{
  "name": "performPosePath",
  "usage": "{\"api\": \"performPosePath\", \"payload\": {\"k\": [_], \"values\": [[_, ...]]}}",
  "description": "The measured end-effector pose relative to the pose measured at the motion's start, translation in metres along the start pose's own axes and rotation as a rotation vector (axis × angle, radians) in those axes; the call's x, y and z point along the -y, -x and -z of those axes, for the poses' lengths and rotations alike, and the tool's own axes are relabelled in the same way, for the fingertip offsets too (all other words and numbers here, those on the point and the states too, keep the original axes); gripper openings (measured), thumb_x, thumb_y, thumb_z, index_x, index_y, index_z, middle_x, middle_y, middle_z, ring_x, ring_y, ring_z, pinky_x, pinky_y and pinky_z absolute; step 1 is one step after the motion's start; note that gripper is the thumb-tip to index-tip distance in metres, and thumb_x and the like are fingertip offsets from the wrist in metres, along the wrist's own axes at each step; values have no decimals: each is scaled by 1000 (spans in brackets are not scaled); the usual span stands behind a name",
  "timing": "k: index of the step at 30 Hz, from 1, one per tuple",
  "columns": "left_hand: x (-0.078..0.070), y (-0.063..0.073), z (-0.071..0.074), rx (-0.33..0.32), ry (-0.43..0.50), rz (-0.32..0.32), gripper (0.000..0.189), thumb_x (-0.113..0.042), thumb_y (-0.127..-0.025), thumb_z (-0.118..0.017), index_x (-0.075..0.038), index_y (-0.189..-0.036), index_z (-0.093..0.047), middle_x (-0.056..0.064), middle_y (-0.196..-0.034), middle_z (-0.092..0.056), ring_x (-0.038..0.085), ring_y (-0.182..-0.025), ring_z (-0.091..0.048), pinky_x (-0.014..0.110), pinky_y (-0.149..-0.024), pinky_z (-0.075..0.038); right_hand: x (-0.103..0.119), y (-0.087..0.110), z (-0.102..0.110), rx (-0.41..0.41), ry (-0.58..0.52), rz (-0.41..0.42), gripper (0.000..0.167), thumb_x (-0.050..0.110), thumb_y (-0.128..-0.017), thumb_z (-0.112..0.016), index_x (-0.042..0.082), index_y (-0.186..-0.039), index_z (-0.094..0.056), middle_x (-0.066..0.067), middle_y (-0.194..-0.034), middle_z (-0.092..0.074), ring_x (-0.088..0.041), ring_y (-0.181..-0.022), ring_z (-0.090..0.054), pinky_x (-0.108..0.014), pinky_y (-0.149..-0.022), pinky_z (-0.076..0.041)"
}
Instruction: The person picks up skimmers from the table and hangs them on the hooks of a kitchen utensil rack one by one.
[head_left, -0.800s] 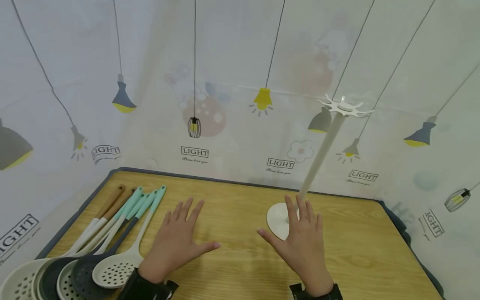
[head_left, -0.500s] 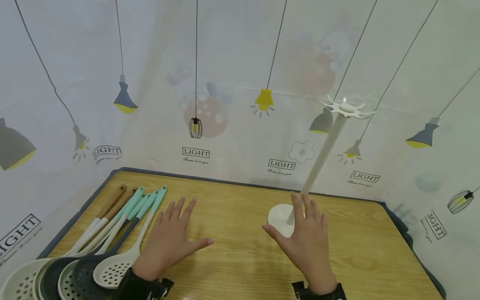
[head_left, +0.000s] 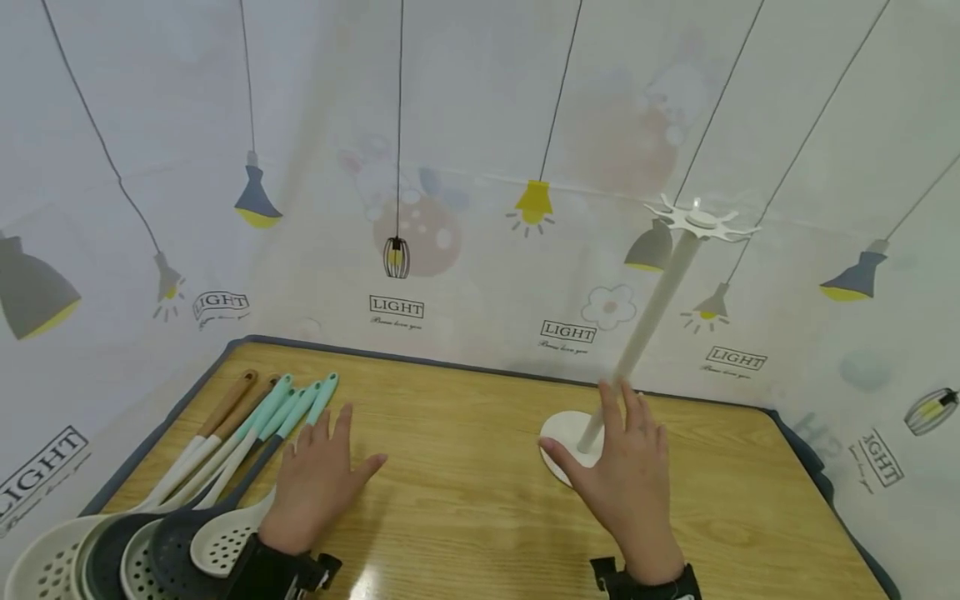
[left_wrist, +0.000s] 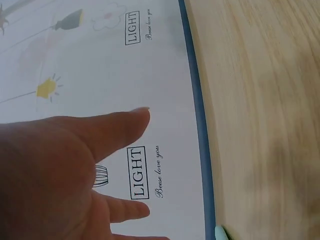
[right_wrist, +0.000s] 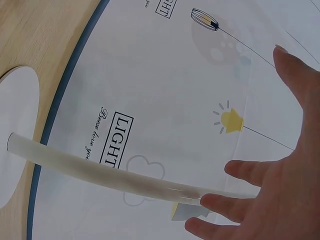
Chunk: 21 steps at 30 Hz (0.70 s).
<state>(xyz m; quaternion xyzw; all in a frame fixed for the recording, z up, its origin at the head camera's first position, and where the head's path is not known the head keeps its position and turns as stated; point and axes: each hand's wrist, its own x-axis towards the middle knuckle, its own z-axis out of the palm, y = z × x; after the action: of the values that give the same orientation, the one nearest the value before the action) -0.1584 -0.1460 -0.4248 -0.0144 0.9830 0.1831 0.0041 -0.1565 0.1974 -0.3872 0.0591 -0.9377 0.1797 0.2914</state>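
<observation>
My left hand [head_left: 315, 483] hovers beside a row of kitchen utensils, its fingers spread and holding nothing. The nearest of these is a white skimmer [head_left: 222, 546] with a mint handle, partly covered by the hand and wrist. In the left wrist view, the thumb and fingers of that hand [left_wrist: 55, 165] stretch out over bare air. My right hand [head_left: 630, 483] is spread in front of a white utensil stand, which has a round base [head_left: 558, 429], a tall pole [head_left: 660, 300] and a hooked top [head_left: 701, 219]. Whether its fingers touch the pole cannot be told from the right wrist view.
Several skimmers and ladles lie overlapped at the left, among them a dark skimmer [head_left: 180, 554] and utensils with brown wooden handles [head_left: 227, 404]. The wooden table [head_left: 465, 500] has a dark-edged back border, with a lamp-printed cloth [head_left: 480, 125] behind it.
My left hand has moved left toward the utensils and now covers part of the white skimmer. My right hand has shifted slightly right, while the view has drifted a little.
</observation>
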Motion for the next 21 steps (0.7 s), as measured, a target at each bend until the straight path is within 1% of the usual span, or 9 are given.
{"api": "performPosePath", "payload": {"k": [5,10,13,17,21], "values": [[4,-4,1,0,9,38,89,-52,-98,-61,2,-158,-24,39,-155,-29,61,-134,-41,73,-106,-35,0,-3,2,0,-13,-18,106,60,-74,-81,7,-155,-37,-28,-154,-41,-51,-137,-42,-70,-108,-32],[6,-5,2,-12,0,72,89,-50,-97,-62,5,-157,-26,41,-153,-32,61,-132,-43,72,-103,-39,0,-6,3,25,-15,-56,112,62,-76,-79,-1,-156,-32,-31,-156,-37,-50,-141,-38,-70,-110,-31],[9,-6,1,-10,0,90,89,-51,-97,-62,6,-156,-26,42,-152,-32,61,-132,-42,72,-103,-39,0,-8,3,30,-17,-72,115,63,-77,-78,-5,-156,-28,-33,-156,-35,-50,-142,-37,-69,-110,-32],[13,-6,-2,-5,-14,98,89,-51,-98,-60,9,-155,-27,43,-151,-33,61,-134,-40,72,-103,-39,-2,-11,2,6,-33,-73,116,61,-76,-79,-6,-155,-27,-33,-155,-37,-49,-139,-40,-67,-108,-35],[18,-6,-4,11,-22,112,90,-52,-99,-58,13,-153,-27,44,-145,-39,61,-130,-43,73,-99,-41,-3,-13,2,4,-45,-91,118,61,-78,-78,-5,-158,-22,-33,-156,-35,-49,-139,-40,-65,-109,-35]]}}
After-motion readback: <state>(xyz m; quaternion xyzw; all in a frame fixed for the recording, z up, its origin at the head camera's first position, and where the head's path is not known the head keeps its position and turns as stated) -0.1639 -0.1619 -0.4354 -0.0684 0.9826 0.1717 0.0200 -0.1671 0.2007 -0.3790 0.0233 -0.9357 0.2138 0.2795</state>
